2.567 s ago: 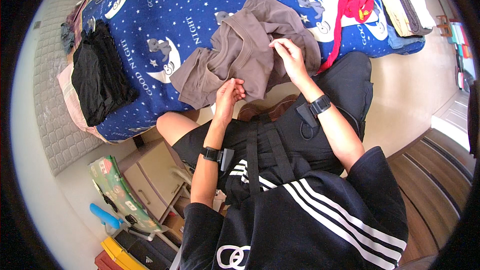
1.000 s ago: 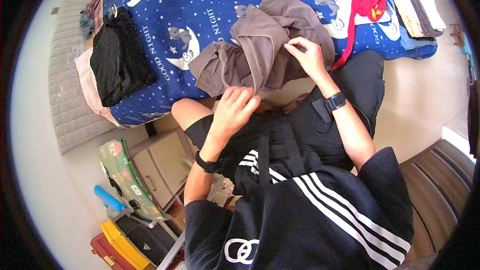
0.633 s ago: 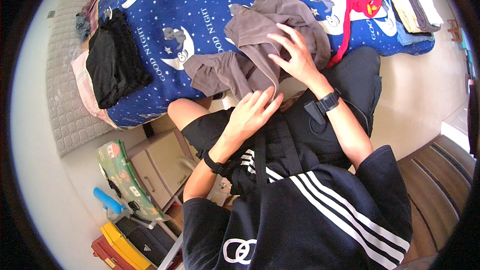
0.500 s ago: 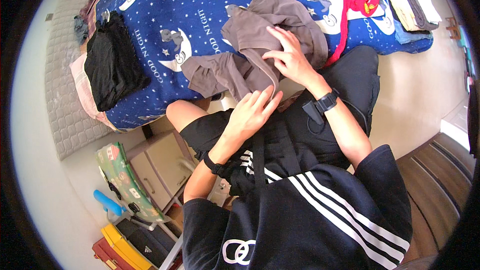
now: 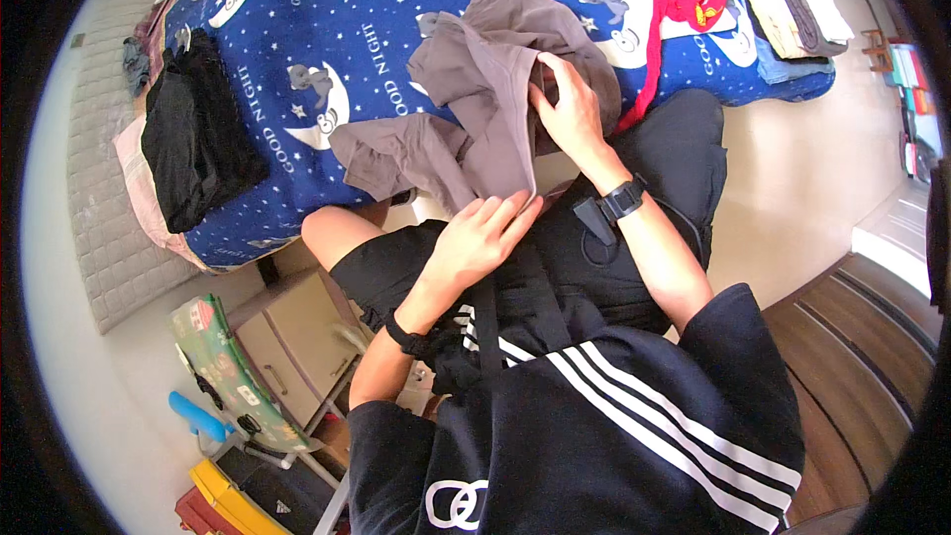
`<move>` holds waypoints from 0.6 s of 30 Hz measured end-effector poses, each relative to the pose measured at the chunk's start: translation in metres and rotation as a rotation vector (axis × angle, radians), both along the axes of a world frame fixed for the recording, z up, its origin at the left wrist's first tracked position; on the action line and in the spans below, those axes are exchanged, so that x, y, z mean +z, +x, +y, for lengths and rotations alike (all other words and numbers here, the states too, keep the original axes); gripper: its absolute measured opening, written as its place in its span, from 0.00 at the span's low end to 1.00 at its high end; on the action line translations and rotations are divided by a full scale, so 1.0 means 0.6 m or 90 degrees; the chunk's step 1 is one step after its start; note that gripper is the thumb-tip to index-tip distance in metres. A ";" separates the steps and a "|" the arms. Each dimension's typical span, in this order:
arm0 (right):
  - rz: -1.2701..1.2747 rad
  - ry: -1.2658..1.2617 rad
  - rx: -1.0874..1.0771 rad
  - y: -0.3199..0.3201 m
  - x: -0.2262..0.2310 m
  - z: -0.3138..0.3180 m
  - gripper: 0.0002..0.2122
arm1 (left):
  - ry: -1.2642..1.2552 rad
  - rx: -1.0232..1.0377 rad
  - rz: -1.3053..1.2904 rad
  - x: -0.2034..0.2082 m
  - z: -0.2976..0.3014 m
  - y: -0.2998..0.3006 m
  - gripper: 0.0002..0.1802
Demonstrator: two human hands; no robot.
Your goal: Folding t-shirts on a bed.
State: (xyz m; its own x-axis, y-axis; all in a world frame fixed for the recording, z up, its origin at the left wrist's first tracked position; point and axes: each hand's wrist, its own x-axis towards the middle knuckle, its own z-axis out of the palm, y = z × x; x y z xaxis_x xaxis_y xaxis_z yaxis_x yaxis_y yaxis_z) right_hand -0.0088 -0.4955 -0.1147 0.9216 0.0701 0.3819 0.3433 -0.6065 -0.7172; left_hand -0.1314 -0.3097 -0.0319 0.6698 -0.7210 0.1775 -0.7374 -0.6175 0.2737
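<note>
Hands: left hand (image 5: 480, 238), right hand (image 5: 567, 107) pinching crumpled taupe garment (image 5: 485, 109) (soft, creased) | starry blue blanket (image 5: 327, 50)

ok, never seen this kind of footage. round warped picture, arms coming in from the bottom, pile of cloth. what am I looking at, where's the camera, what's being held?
There is no machine here: a person works with bare hands. The camera sits on the person's head and looks down through a fisheye lens, so straight edges bend near the rim. The forearms rising from the lower edge are the person's own.

The person sits at a bed with a blue star-and-moon blanket. The left hand lies flat on the lower edge of a grey-brown garment that spills off the blanket toward the lap. The right hand presses into its upper folds. Whether either hand pinches the cloth cannot be told.

Also on the bed: a black clothes pile at left, a red garment and folded clothes at right.
</note>
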 end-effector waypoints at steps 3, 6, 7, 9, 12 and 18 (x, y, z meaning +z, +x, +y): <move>0.055 0.063 -0.026 0.004 0.007 -0.001 0.26 | 0.006 -0.016 -0.013 0.009 0.007 0.001 0.28; 0.048 0.172 0.029 0.007 0.018 0.008 0.25 | 0.022 -0.031 -0.022 0.019 0.015 -0.004 0.28; 0.048 0.176 0.034 0.008 0.016 0.007 0.25 | 0.010 -0.043 -0.029 0.023 0.014 -0.007 0.28; 0.048 0.026 0.117 0.006 0.016 -0.003 0.21 | -0.002 -0.071 -0.054 0.035 0.009 -0.009 0.29; 0.060 0.074 0.016 0.013 0.011 -0.007 0.17 | -0.005 -0.118 -0.010 0.050 0.008 -0.012 0.33; 0.297 0.736 -0.069 0.031 0.062 -0.041 0.14 | -0.189 0.161 0.187 0.042 0.030 -0.011 0.39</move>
